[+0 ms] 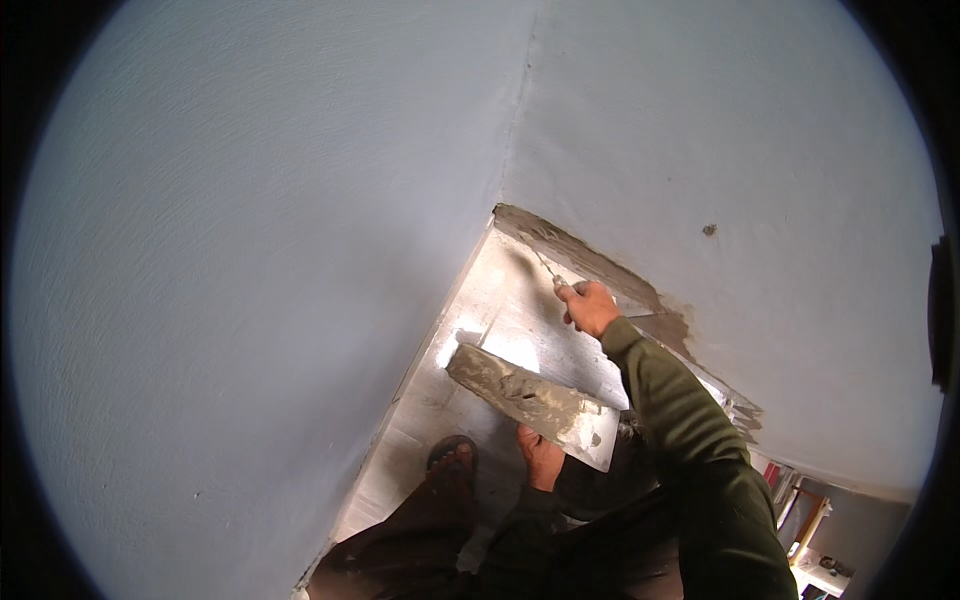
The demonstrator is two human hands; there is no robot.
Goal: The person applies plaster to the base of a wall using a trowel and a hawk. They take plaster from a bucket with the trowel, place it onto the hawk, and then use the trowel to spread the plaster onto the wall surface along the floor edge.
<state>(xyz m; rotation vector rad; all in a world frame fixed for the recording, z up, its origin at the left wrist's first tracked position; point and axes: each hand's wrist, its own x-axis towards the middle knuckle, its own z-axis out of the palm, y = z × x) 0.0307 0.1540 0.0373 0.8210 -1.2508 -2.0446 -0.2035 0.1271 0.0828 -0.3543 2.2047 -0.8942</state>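
My right hand (pixel 590 305) is closed round the handle of a small trowel (pixel 545 264). Its thin neck points toward the wall's foot near the corner; the blade is hard to make out there. Along that foot runs a rough strip of grey-brown mortar (pixel 580 252). Lower down, my left hand (pixel 541 458) grips a flat rectangular plastering trowel (pixel 603 442) from beneath, so most of its fingers are hidden. Wet mortar (pixel 520 392) covers much of the plate, while its right end shows bare metal.
Pale walls meet in a corner (pixel 500 200) ahead, above a shiny tiled floor (pixel 490 300). My sandalled foot (pixel 452 455) is close to the left wall. A dark rounded container (pixel 600 485) sits partly under the plate. Several long items (pixel 800 515) lean at the lower right.
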